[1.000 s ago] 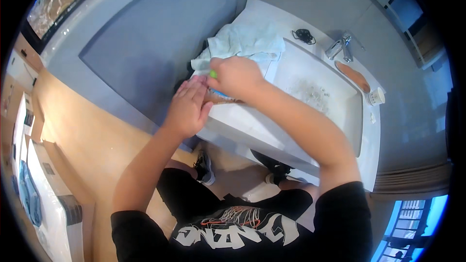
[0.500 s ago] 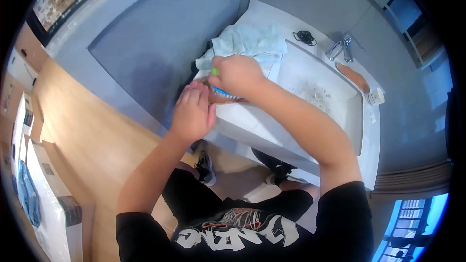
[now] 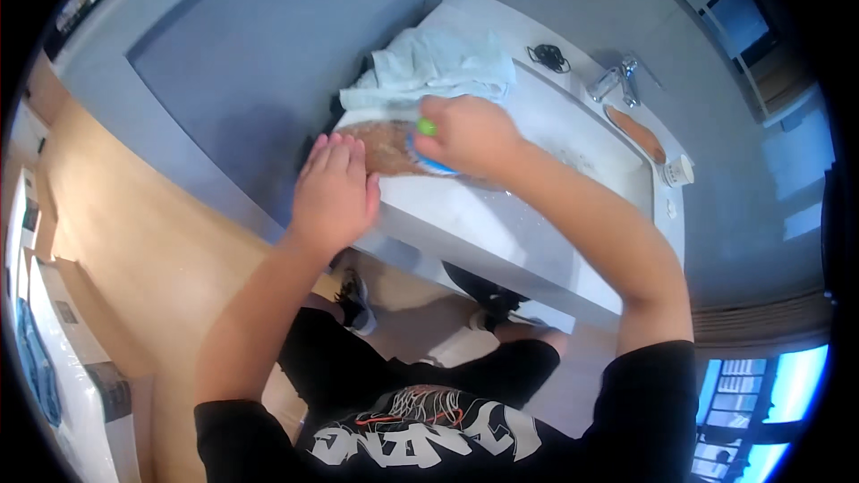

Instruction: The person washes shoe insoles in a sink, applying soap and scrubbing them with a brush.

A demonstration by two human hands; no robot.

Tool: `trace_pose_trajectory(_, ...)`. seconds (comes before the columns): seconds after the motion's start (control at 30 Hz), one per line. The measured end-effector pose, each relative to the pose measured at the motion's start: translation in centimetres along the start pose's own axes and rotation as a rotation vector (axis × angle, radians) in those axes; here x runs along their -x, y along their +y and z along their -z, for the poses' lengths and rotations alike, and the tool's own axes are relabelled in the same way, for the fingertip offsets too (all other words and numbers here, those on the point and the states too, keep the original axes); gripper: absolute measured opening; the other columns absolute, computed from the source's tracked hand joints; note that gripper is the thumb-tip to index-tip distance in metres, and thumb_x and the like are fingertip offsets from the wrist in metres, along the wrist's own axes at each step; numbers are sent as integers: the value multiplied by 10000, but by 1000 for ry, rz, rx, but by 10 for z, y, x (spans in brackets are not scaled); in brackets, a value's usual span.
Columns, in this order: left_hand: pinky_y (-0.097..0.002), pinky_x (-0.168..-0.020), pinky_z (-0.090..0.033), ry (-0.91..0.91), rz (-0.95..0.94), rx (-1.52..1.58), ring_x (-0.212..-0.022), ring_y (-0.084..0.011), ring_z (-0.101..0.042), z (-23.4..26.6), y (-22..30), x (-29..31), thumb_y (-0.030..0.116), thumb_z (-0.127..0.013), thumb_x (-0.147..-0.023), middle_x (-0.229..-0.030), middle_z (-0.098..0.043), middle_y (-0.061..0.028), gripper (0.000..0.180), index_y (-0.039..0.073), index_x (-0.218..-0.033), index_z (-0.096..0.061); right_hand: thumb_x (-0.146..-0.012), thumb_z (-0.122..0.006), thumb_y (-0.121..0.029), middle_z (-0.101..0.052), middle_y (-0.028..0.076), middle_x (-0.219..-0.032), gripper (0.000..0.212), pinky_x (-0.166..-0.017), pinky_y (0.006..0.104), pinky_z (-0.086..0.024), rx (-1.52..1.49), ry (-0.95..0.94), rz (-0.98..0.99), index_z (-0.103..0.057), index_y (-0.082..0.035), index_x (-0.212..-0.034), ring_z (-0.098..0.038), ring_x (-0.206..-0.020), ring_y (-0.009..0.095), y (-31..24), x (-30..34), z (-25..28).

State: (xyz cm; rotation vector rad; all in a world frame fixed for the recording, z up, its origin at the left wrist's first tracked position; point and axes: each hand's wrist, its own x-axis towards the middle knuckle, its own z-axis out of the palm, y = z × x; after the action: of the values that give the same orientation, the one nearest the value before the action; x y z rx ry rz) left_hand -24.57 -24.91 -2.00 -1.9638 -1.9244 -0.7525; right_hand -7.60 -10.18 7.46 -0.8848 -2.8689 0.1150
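left of the frame's centre, a brown insole-shaped piece [image 3: 385,148] is lying flat along the white counter [image 3: 420,200], just below a pale towel [image 3: 438,67]. the left hand [image 3: 331,201] is resting flat and unclenched, its fingers lying over the piece's left end. the right hand [image 3: 474,139] is gripping a blue-and-green brush [image 3: 427,128], which appears to be meeting the piece's right part. doing this well is probably calling for firm, even pressure from the left hand, so the piece is not sliding, and for short strokes running rightward, away from those fingers. the surface is looking damp, so hard shoving is risking a slip.
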Motion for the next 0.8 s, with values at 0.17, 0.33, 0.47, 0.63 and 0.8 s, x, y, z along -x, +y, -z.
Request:
trace_pose_trajectory(0.17,-477,-1112,-403,6,-39,31,-1204,-386,-569,-8,4,-2,208,-619,-887,-1215,-613,-246,442,-67,-1231,-590,-830,-648,-394,-684,198,-779,334,-680,510,-542,115,-108,-59,-650,-70,-913,-671,-761,408,-6,5,18)
trace_pose_trajectory(0.33,-467,-1114,-400,-23,19,40,-1216,-384,-561,0,5,-4,210,-617,-894,-1241,-609,-244,450,-72,-1242,-585,-821,-651,-388,-692,198,-805,332,-694,512,-546,-30,84,-39,-650,-70,-917,-675,-774,409,-29,-27,-13)
trace_pose_trajectory(0.47,-464,-1107,-405,-18,3,-13,-1212,-388,-562,5,9,-12,215,-619,-895,-1261,-600,-262,476,-86,-1261,-574,-819,-653,-396,-693,202,-806,340,-694,513,-547,37,-20,-121,-646,-68,-911,-679,-775,405,8,25,10)
trace_pose_trajectory(0.63,-464,-1106,-404,-33,-1,-40,-1207,-396,-563,-7,9,-1,226,-603,-912,-1256,-603,-266,480,-95,-1267,-569,-813,-658,-400,-716,180,-857,352,-727,490,-562,66,56,-101,-680,-71,-938,-698,-824,380,-23,-20,5)
trace_pose_trajectory(0.8,-432,-1135,-367,-34,31,-46,-1233,-356,-556,2,14,-1,248,-592,-913,-1251,-616,-237,476,-109,-1228,-598,-805,-651,-404,-714,185,-852,353,-721,500,-559,-12,25,-141,-686,-75,-929,-698,-826,379,3,8,-5)
